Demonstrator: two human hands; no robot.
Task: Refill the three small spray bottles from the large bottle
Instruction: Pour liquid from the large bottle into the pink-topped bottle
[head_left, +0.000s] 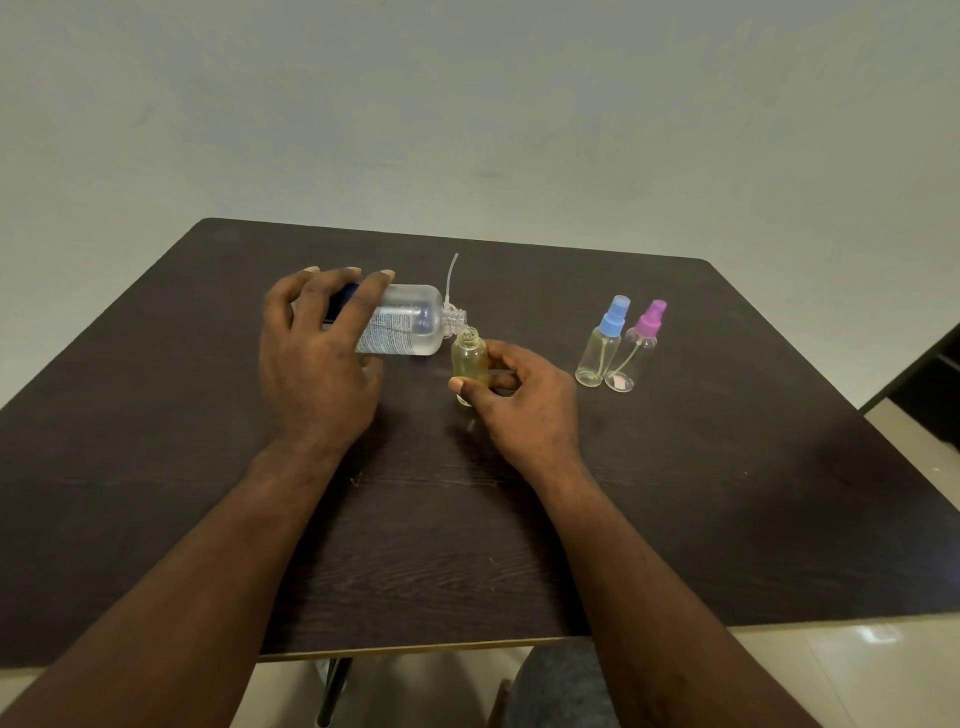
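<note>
My left hand grips the large clear bottle, which is tipped on its side with its open neck over the mouth of a small uncapped bottle. That small bottle holds yellowish liquid and stands upright, and my right hand holds it between thumb and fingers. A white dip tube sticks up just behind the large bottle's neck; its spray head is hidden. Two more small clear bottles stand to the right, one with a blue spray cap and one with a pink spray cap, both capped.
Everything sits on a dark wood-grain table against a pale wall. A dark piece of furniture shows at the right edge. Tiled floor lies below the table's near edge.
</note>
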